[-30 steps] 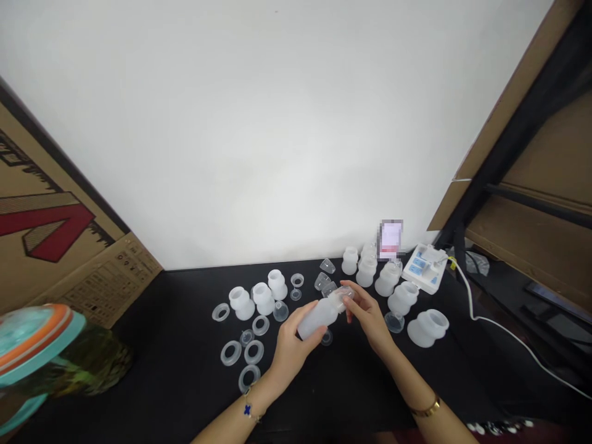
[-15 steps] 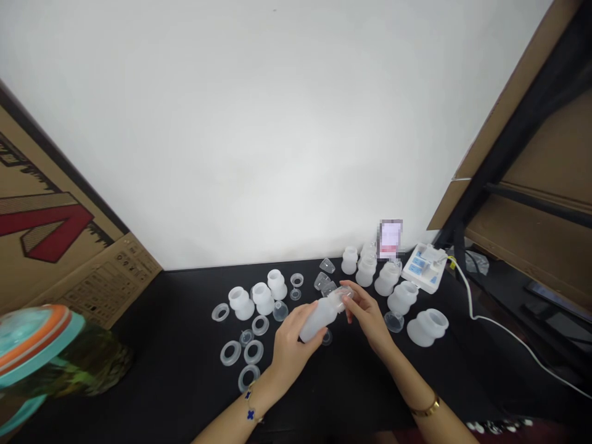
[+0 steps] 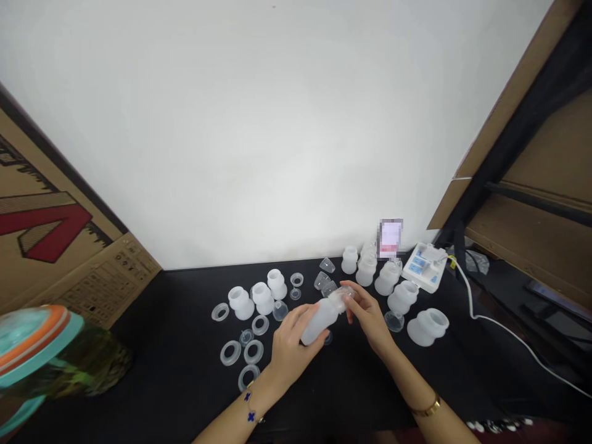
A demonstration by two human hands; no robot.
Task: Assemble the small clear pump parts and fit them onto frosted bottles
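My left hand (image 3: 296, 339) is closed round the body of a translucent white baby bottle (image 3: 320, 320), which tilts up to the right. At its top end, my right hand (image 3: 367, 308) pinches a clear cap (image 3: 345, 295) that covers the neck. Several clear caps (image 3: 322, 281) lie just behind the bottle. A small clear disc (image 3: 328, 337) shows partly below my left fingers. To the left stand white open-necked bottles (image 3: 263, 298), with translucent rings (image 3: 253, 352) and a clear nipple-shaped piece (image 3: 280, 311) around them.
More white bottles (image 3: 402, 297) stand at the right, one larger wide-necked bottle (image 3: 428, 327) tilted among them. Behind them are a power strip (image 3: 424, 267) with a white cable (image 3: 509, 339) and a blurred-out screen (image 3: 390, 238). A lidded jar (image 3: 69, 351) and a cardboard box (image 3: 50, 216) occupy the left.
Almost nothing differs. Both hands keep their hold on the bottle and cap, with only a very slight shift of the left hand.
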